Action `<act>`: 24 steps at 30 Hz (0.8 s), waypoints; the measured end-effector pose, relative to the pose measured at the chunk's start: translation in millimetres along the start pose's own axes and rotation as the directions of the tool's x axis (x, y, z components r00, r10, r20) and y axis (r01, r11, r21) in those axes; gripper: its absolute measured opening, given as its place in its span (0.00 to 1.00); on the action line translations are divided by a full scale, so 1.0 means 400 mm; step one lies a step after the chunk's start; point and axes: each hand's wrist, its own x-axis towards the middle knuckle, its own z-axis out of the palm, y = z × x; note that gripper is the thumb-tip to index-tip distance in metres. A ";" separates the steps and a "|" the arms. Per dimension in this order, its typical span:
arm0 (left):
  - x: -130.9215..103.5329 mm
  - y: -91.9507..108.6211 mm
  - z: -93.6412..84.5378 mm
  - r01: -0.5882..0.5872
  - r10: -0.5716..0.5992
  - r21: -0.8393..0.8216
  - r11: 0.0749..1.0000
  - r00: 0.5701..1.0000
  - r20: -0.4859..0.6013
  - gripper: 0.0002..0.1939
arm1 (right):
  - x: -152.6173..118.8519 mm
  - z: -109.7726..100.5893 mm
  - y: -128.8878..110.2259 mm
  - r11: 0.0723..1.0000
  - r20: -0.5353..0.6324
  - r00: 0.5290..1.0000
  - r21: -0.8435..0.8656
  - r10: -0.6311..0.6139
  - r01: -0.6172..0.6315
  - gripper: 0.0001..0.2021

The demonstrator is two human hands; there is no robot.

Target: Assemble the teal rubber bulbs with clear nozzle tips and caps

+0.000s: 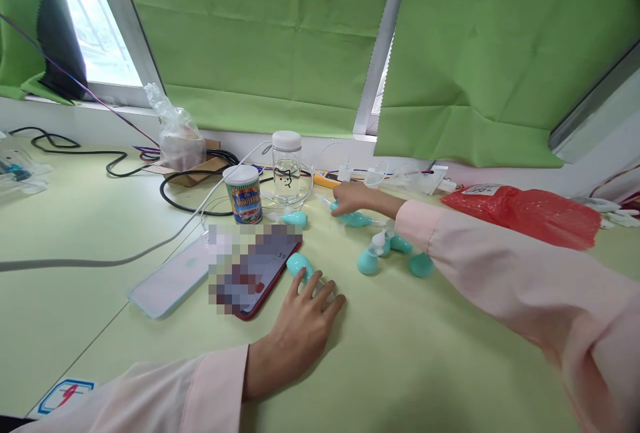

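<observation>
My left hand (295,333) rests palm down on the table, its fingers spread over a teal bulb aspirator (299,262). The fingertips touch the aspirator, and its clear tip shows partly between them. Farther off, my right hand (350,198) has its fingers curled and closed on another teal bulb aspirator (356,219), partly hidden by the hand. Several more aspirators lie close to the right forearm, including an upright one with a clear top (367,262). A single teal aspirator (295,219) lies behind the phone.
A red-edged phone (265,286) and a pale phone case (173,280) lie left of my left hand. Behind them stand a printed can (243,200) and a white-lidded jar (287,173). A grey cable (125,261) crosses the left side. Red plastic wrap (525,214) lies at right.
</observation>
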 end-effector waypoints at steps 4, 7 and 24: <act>0.002 -0.008 0.011 -0.018 0.025 0.106 0.994 0.998 -0.060 0.13 | -0.011 0.032 -0.036 0.993 -0.049 0.992 -0.020 -0.120 0.119 0.19; 0.000 -0.010 0.000 -0.061 0.073 0.113 0.992 0.992 -0.105 0.12 | -0.006 0.038 -0.043 0.970 -0.044 0.969 0.002 -0.243 0.243 0.19; -0.007 0.010 -0.017 -0.215 0.158 -0.257 0.942 0.961 -0.226 0.14 | -0.017 -0.028 -0.042 0.951 -0.169 0.946 0.097 -0.276 0.295 0.08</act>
